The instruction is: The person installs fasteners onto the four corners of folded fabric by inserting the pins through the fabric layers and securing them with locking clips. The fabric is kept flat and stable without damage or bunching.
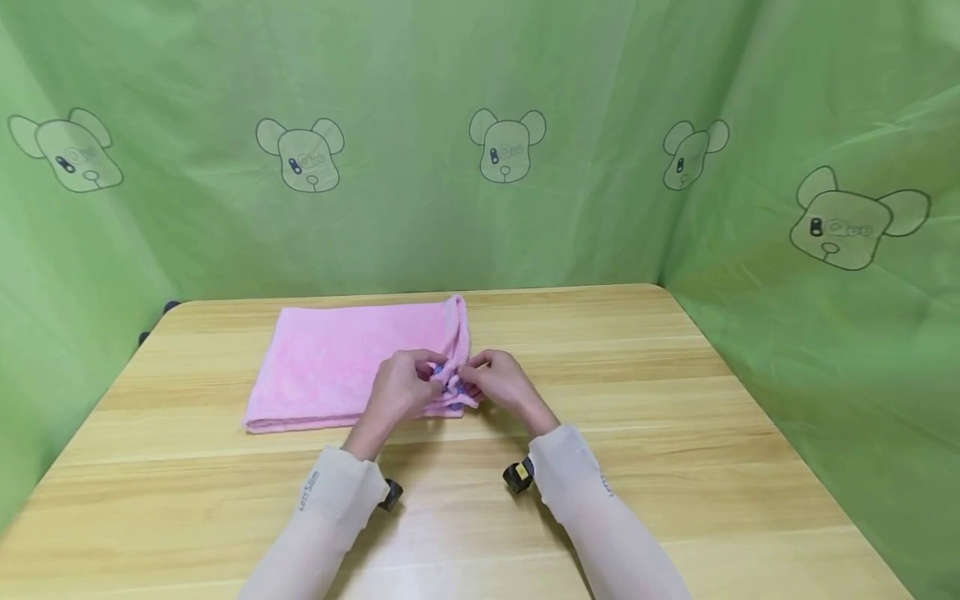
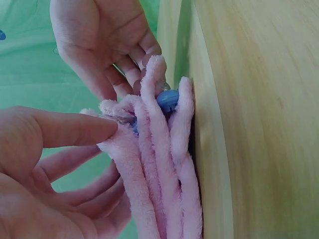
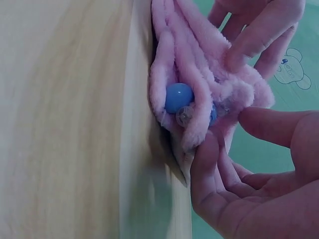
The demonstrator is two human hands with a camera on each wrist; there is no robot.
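A folded pink plush blanket (image 1: 337, 358) lies on the table. Its right end is bunched up, with several layers showing in the wrist views. My left hand (image 1: 401, 387) pinches the upper layer of that end between thumb and fingers. Opposite it, my right hand (image 1: 506, 383) holds the bunched edge by its fingertips. Tucked among the layers are a smooth blue ball-like piece (image 3: 178, 98) and a clear round bead (image 3: 184, 116). A blue round piece (image 2: 168, 101) also shows between the folds in the left wrist view. The layers partly hide these pieces.
The light wooden table (image 1: 637, 500) spreads out around the blanket, its far edge behind it. Green curtains (image 1: 405, 233) with bear-head drawings enclose the back and sides. Small black devices, one at the left wrist (image 1: 390, 494), sit by the sleeve cuffs.
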